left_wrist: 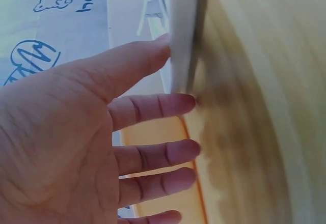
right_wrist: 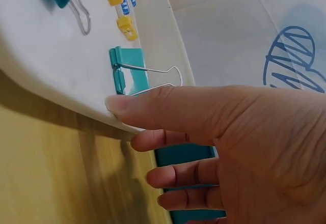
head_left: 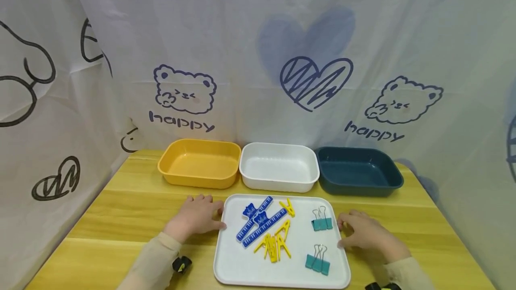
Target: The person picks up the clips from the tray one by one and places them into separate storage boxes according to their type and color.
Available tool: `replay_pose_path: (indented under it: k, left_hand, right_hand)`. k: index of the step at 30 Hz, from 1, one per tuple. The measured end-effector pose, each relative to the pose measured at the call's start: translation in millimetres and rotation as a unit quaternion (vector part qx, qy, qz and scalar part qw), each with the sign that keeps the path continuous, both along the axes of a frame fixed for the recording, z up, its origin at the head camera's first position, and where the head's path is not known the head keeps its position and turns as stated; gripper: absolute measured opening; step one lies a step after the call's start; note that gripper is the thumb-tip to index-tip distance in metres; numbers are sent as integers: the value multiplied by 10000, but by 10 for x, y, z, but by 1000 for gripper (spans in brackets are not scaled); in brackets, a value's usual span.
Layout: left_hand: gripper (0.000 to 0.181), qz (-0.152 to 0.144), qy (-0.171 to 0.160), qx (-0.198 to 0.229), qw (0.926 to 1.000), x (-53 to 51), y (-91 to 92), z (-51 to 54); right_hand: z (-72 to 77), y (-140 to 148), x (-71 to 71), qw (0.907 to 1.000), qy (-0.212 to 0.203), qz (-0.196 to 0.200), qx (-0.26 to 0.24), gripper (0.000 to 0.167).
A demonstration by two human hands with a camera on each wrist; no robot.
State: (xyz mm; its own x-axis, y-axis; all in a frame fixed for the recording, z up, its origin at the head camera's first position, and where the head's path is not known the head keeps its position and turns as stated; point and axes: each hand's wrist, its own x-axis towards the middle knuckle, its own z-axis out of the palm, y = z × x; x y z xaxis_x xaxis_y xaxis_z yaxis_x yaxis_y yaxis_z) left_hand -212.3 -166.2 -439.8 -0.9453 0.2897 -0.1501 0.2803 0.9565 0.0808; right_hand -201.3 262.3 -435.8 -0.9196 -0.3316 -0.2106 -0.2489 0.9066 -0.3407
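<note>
A white tray (head_left: 290, 276) lies on the wooden table. My left hand (head_left: 197, 218) is at its left side, the thumb touching the rim and the other fingers (left_wrist: 158, 152) spread and nearly straight. At the opposite side, my right hand (head_left: 367, 234) has its thumb on the rim, with relaxed fingers (right_wrist: 188, 175) beside the edge. Two blue clips (head_left: 264, 227) with piano-key rulers lie on the tray's left half. Several yellow clothes pegs (head_left: 272, 247) are around the middle. On the right are two teal binder clips, one farther back (head_left: 321, 224) and one nearer (head_left: 317, 264).
Behind the tray stand three bins in a row: yellow (head_left: 199, 180), white (head_left: 279, 185) and dark blue (head_left: 359, 187). A printed curtain (head_left: 250, 57) hangs behind them. Bare wood of the table (head_left: 101, 236) shows at both sides of the tray.
</note>
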Motion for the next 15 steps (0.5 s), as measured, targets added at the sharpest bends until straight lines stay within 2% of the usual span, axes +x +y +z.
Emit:
replay_pose_path:
  k: [3,7,11,15]
  left_hand:
    - [36,-3,-17,149,9999,8,-10,16]
    - [35,16,57,493,9988,8,-39,90]
    - [35,89,201,789,9966,7,-94,219]
    - [35,98,440,1010,9939,-2,-173,390]
  right_hand:
    - [3,22,-9,10000,62,46,-55,35]
    - [52,38,-23,9994,227,231,-113,31]
    - [142,22,-35,9976,424,489,-233,28]
    - [242,-32,-58,9964,549,573,-299,26]
